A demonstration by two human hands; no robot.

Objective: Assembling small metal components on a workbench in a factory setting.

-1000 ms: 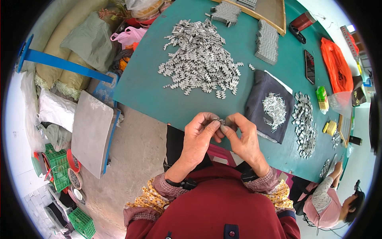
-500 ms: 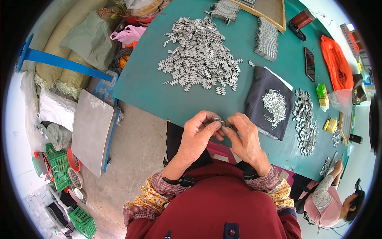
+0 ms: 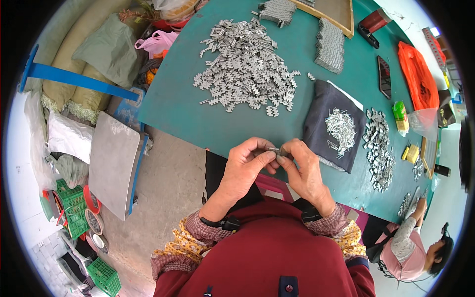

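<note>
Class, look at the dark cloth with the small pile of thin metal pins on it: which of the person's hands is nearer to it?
Right. The right hand is just beside the dark cloth, near its lower left edge; the left hand lies farther left, beyond the right hand.

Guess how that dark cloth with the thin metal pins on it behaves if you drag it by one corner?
The dark cloth lies flat and creaseless on the green table, so it is probably limp and would bunch rather than slide stiffly. The loose pins heaped on it would likely scatter or roll off. It looks light; one hand should shift it.

A small grey metal piece (image 3: 273, 149), mostly hidden, sits pinched at the green table's near edge, seemingly level.
</note>
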